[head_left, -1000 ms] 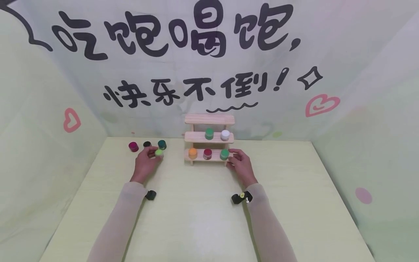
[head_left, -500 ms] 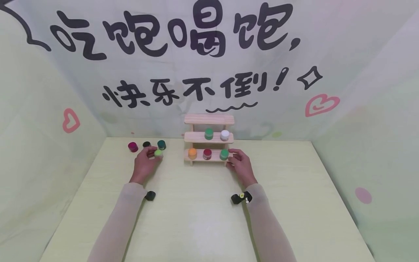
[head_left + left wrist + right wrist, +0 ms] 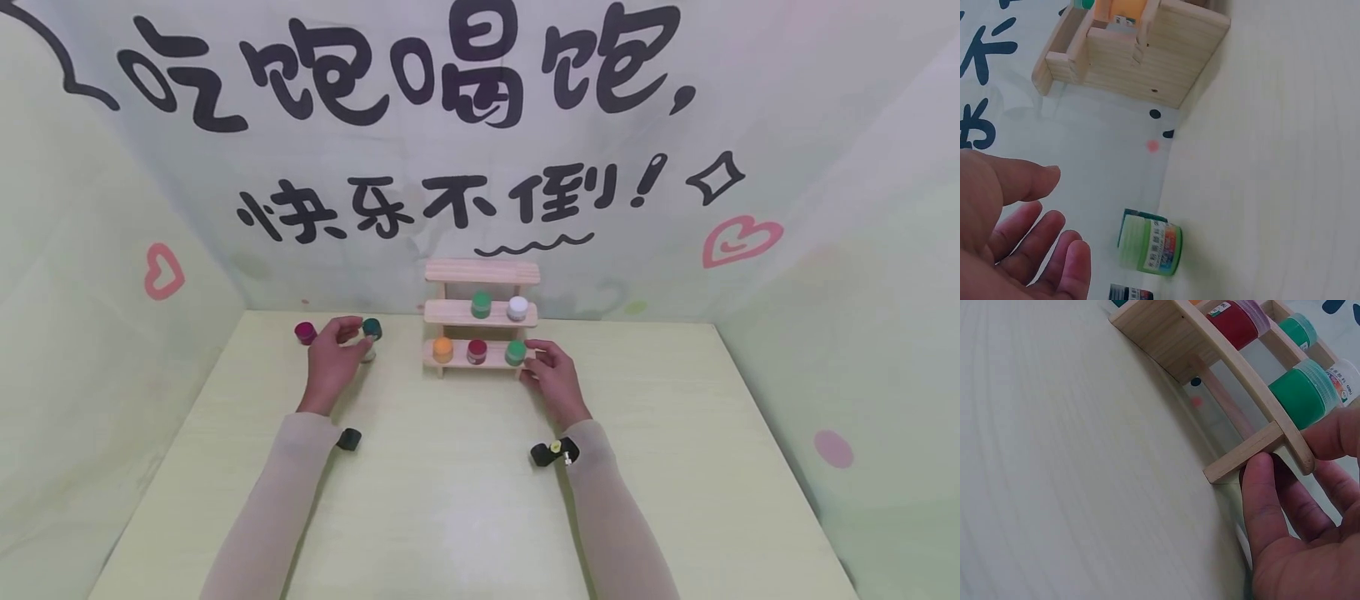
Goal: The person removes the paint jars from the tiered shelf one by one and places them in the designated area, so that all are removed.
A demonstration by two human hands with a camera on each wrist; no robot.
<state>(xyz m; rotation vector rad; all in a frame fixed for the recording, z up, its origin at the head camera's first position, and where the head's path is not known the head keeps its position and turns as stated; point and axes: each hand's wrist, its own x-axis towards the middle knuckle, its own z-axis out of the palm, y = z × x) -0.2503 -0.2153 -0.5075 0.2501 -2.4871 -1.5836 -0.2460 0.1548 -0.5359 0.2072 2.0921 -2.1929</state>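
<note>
Head view: left hand [image 3: 333,364] near light green jar [image 3: 1152,247]
Its thumb and fingers stand apart; right hand [image 3: 557,383] grips wooden rack [image 3: 482,272].

Rack [image 3: 482,272]: matt grained wood. Light-green jar [image 3: 1149,245]: smooth translucent plastic. Backdrop [image 3: 795,100]: matt cloth.

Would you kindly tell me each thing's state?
Rack: upright
Left hand: holding nothing
Right hand: gripping rack
Light green jar: upright, closed
Black jar: upright
Teal jar: upright
Magenta jar: upright
Orange jar: upright
Red jar: upright
White jar: upright
Upper green jar: upright
Lower green jar: upright
</note>
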